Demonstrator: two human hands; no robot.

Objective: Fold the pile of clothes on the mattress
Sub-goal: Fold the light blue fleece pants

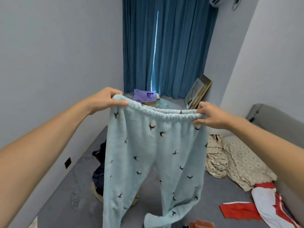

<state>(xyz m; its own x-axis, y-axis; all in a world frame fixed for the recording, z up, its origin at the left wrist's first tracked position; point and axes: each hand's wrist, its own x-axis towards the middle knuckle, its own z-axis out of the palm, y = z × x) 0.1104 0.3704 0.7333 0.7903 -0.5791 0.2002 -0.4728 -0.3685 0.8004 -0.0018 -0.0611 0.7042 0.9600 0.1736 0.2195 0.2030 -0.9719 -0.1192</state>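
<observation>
Light blue fleece pyjama trousers [153, 155] with small dark bird prints hang in the air in front of me, waistband up and legs dangling toward the grey mattress [69, 199]. My left hand [107, 100] pinches the left end of the elastic waistband. My right hand [209, 116] grips the right end, and the band is stretched between them. One leg cuff curls up at the bottom. Behind the trousers lies a pile of dark navy clothes [99, 171], partly hidden.
A beige patterned cloth [230, 160] is crumpled at the right, with a red and white garment [266, 204] nearer me. A brown cloth [200, 224] peeks in at the bottom. Grey walls flank the mattress; blue curtains [167, 46], a purple bag [144, 95] and a leaning picture frame [197, 91] stand beyond.
</observation>
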